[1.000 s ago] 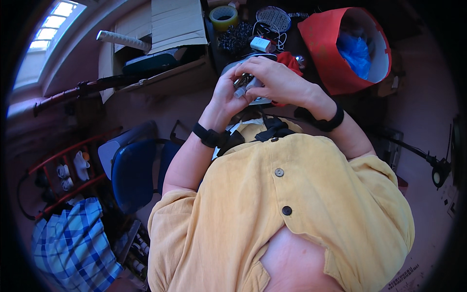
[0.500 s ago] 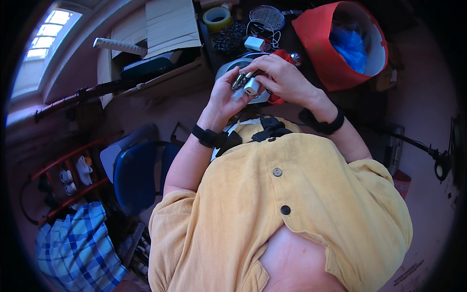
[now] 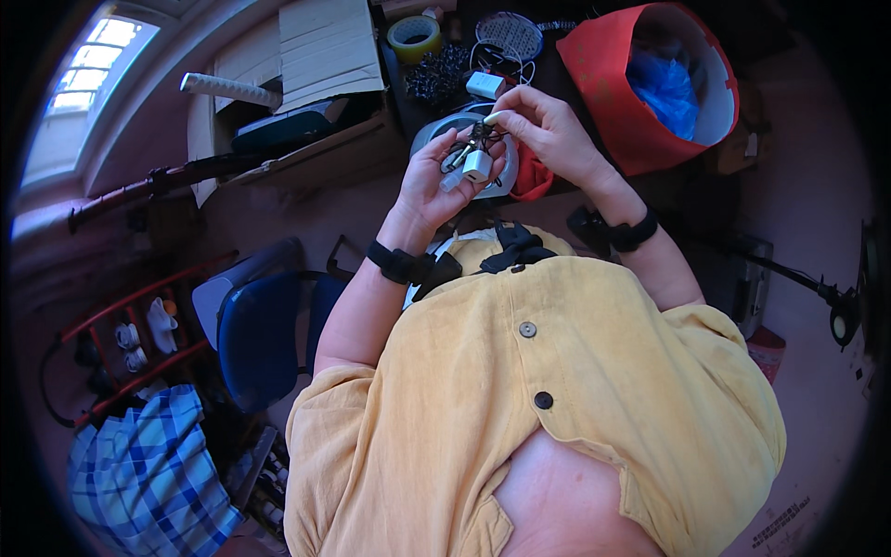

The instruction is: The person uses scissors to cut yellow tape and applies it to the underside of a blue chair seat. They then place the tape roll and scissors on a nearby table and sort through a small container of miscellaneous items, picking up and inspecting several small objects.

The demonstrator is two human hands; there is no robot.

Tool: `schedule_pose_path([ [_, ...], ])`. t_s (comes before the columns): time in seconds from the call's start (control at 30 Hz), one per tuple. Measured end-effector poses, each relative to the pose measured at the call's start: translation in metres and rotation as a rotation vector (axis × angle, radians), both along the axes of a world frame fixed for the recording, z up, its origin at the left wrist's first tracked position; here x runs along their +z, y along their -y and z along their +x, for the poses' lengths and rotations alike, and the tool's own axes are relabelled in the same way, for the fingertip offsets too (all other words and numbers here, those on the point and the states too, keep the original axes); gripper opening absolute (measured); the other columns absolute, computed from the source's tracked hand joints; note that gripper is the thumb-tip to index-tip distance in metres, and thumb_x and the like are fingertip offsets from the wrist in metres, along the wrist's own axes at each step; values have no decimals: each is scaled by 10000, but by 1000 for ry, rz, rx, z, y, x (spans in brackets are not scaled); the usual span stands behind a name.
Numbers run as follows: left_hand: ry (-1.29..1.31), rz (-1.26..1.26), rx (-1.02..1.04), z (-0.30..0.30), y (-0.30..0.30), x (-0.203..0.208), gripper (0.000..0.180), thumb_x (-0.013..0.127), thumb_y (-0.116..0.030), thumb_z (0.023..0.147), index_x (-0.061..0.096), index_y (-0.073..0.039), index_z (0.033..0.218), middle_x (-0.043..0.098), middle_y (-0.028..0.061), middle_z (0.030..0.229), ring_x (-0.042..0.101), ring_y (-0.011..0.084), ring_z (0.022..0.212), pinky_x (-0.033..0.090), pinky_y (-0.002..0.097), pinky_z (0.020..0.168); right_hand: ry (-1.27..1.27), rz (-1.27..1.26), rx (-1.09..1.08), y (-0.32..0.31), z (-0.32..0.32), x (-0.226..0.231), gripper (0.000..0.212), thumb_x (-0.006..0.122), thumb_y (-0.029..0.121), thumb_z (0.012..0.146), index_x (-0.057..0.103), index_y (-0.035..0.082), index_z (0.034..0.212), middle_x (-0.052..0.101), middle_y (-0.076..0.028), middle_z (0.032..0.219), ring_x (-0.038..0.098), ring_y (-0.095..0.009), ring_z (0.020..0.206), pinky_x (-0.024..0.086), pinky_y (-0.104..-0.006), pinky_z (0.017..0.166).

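My left hand (image 3: 429, 186) is palm up, its fingers curled under a small bundle. In it lie a white charger plug (image 3: 477, 166), dark tangled cable (image 3: 480, 137) and a small translucent piece (image 3: 451, 181). My right hand (image 3: 553, 137) pinches a slim white cable plug (image 3: 493, 118) between thumb and fingertips, just above the bundle. Whether that plug is joined to the dark cable I cannot tell. Below the hands, partly hidden, is a pale round-edged container (image 3: 508, 178), with red cloth (image 3: 532, 174) beside it.
On the dark table lie another white charger (image 3: 484, 85), yellow tape (image 3: 414, 38), black beaded strands (image 3: 436, 76) and an oval mesh-patterned object (image 3: 510, 35). A red bag (image 3: 594, 56) stands right; an open cardboard box (image 3: 329, 46) stands left. A blue chair (image 3: 255, 339) is lower left.
My right hand has drawn back up and to the right from the bundle, holding the white cable plug. The charger plug now shows more fully in my left hand, which has barely moved.
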State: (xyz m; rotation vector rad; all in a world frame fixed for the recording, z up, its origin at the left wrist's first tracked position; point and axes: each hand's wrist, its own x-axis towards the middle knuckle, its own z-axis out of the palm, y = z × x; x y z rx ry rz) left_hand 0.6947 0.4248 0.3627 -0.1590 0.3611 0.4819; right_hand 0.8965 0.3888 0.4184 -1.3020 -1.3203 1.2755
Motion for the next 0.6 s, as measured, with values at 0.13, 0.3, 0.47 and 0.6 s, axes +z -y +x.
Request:
schedule_pose_path([
  [0.13, 56, 21, 20, -1, 1, -2, 442, 367, -282, 1082, 458, 8, 1404, 555, 229, 1368, 582, 354, 1237, 492, 491, 1052, -241, -80, -87, -1, 6, 0, 161, 592, 181, 1026, 634, 68, 1132, 691, -25, 1020, 679, -105, 966, 558, -246, 826],
  [0.3, 76, 19, 27, -1, 1, 0, 446, 353, -284, 1081, 478, 5, 1397, 561, 230, 1359, 599, 351, 1203, 497, 486, 1043, -584, -139, -133, -4, 14, 9, 210, 546, 269, 1047, 598, 104, 1166, 712, -107, 1040, 712, -186, 993, 608, -328, 834],
  [0.47, 82, 9, 46, 2, 2, 4, 427, 354, -227, 1066, 477, 12, 1398, 574, 227, 1344, 609, 355, 1185, 512, 489, 1024, -737, -123, -132, -6, 21, 9, 237, 472, 303, 1070, 592, 109, 1132, 717, -107, 1033, 704, -204, 1022, 605, -355, 855],
  [0.6, 80, 19, 46, 3, 1, 4, 414, 367, -177, 1046, 478, 19, 1394, 578, 226, 1335, 608, 355, 1181, 522, 490, 1015, -879, -154, -143, -12, 25, 3, 229, 462, 297, 1075, 591, 117, 1129, 704, -70, 964, 694, -163, 951, 594, -304, 780],
])
